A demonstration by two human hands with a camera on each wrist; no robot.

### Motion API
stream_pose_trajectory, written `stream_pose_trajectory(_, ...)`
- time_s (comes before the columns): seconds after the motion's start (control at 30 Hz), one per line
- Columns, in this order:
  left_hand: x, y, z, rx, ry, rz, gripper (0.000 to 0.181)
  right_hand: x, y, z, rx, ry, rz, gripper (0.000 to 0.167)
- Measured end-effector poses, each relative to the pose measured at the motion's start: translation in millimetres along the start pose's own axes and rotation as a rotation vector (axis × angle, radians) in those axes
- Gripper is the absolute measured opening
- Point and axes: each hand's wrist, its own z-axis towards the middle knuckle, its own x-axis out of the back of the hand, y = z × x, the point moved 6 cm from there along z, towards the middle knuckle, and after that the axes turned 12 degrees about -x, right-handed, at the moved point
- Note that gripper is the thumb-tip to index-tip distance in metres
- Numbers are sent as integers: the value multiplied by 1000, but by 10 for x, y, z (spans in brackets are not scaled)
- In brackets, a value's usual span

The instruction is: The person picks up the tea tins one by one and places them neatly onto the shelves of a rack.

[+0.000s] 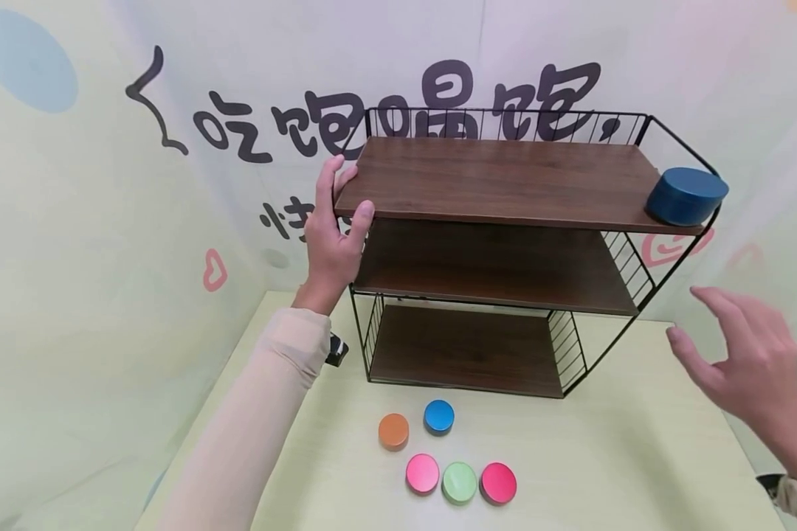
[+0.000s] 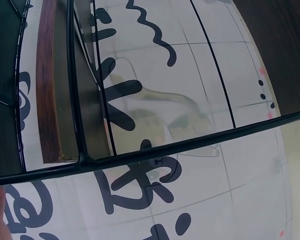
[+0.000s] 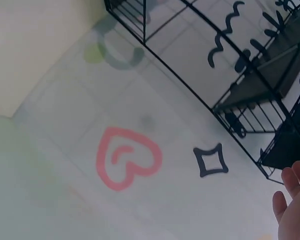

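Observation:
A three-tier rack (image 1: 505,181) with dark wooden boards and a black wire frame stands on the table. My left hand (image 1: 335,240) grips the top tier's left front corner, thumb at the board's front edge and fingers around the side. In the left wrist view, black frame bars (image 2: 165,149) cross close to the camera and only a bit of that hand shows. A large blue round tin (image 1: 687,195) sits at the top board's right end. Right of the rack, my right hand (image 1: 750,354) hovers with fingers apart, touching nothing.
In front of the rack lie small round tins: orange (image 1: 394,431), blue (image 1: 439,417), pink (image 1: 422,473), light green (image 1: 460,483) and red (image 1: 499,483). A small black object (image 1: 336,350) is partly hidden behind the left sleeve. Behind hangs a printed white curtain (image 1: 239,192).

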Motion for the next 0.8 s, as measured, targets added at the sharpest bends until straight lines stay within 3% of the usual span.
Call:
stream_pose_trajectory(0.13,12,107,36,0,8,-4,57,-65,-103,-130,27,3,49,66)
stream_pose_trajectory(0.27,-41,-96,-32,-9,5,16,60,-138,-161,-302,38,-16,84,63)
stream_pose_trajectory(0.37,-62,-150,-53,-14,0,13,61,-194,-175,-469,29,-32,106,62)
stream_pose_trajectory(0.8,-47,-150,-43,-22,14,11,61,-647,-291,-1237,67,-282,216,59)
